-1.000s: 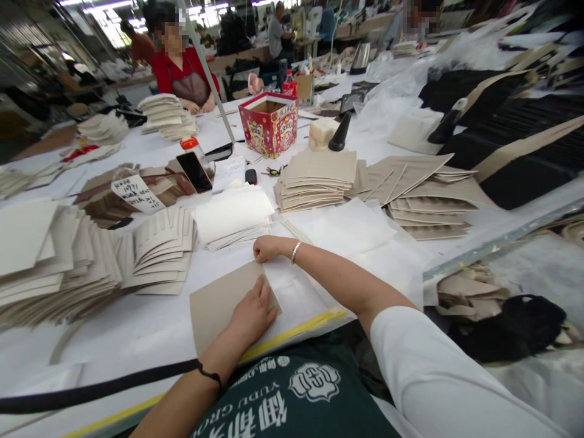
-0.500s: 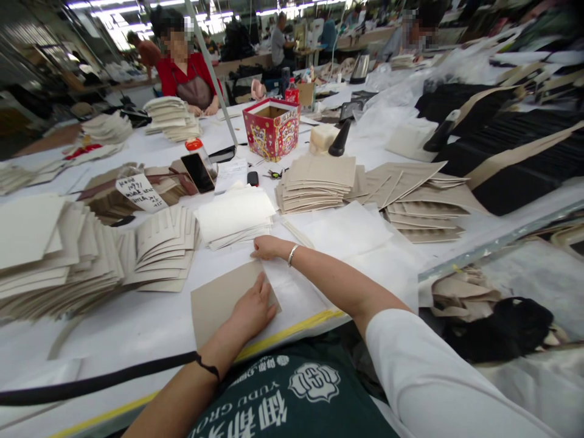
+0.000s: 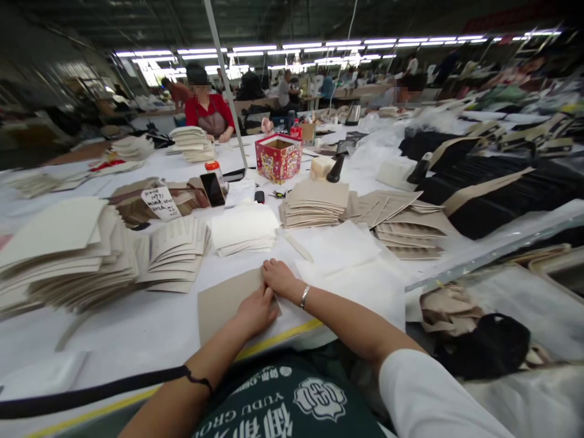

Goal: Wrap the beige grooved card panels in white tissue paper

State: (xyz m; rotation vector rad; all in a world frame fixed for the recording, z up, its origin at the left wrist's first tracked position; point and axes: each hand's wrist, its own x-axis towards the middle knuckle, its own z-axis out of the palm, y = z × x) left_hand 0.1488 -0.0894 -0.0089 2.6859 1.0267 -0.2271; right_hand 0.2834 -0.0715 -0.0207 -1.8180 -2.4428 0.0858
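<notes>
My left hand (image 3: 256,311) lies flat, fingers together, on a tan card sheet (image 3: 223,301) at the near edge of the white table (image 3: 150,331), while my right hand (image 3: 278,277) presses palm-down on the thin white sheet (image 3: 360,286) that meets the card's right edge; neither hand pinches anything. The card looks light and fairly stiff, likely to slide easily on the smooth tabletop, so it is best taken by an edge or a corner. The white sheet seems limp, apt to crease if grabbed in the middle. Beyond my hands sit a white stack (image 3: 244,228), fanned tan stacks (image 3: 176,249) to the left and a squared tan stack (image 3: 314,204) to the right, with a red box (image 3: 278,159) and a phone (image 3: 212,189) farther back. Across the long, crowded table, a person in red (image 3: 207,115) works under strip lights in a busy workshop.
</notes>
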